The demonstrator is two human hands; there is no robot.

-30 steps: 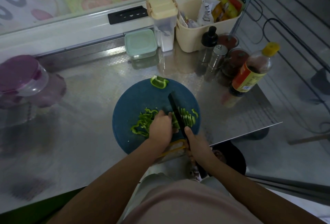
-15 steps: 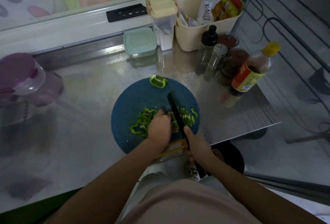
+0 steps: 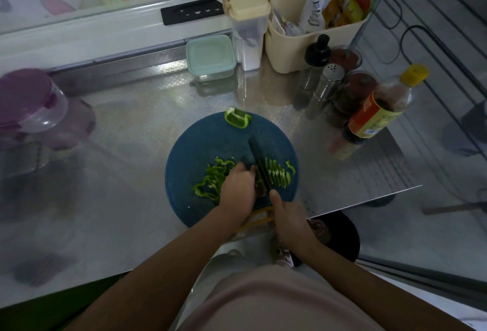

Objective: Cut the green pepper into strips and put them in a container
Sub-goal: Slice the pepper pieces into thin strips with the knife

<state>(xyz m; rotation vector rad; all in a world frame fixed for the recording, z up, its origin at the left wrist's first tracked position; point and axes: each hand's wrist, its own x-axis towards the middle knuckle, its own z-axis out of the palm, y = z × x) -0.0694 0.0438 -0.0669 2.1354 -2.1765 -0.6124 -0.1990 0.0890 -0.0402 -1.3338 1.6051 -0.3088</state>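
Two piles of strips (image 3: pixel 278 176) are lying on the board (image 3: pixel 189 162). My left hand (image 3: pixel 238 185) is clamping the green pepper (image 3: pixel 257 181) beside the knife (image 3: pixel 259 162), which my right hand (image 3: pixel 287 214) is gripping. The mint-lidded container (image 3: pixel 210 56) is sitting closed, contents hidden. Nothing has moved since.

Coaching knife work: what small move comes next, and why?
Probably another slice: shift the left hand slightly leftward and press the knife down. Fresh strips lie right of the blade, the left hand holds the pepper piece beside it, and one chunk waits uncut at the board's far edge.
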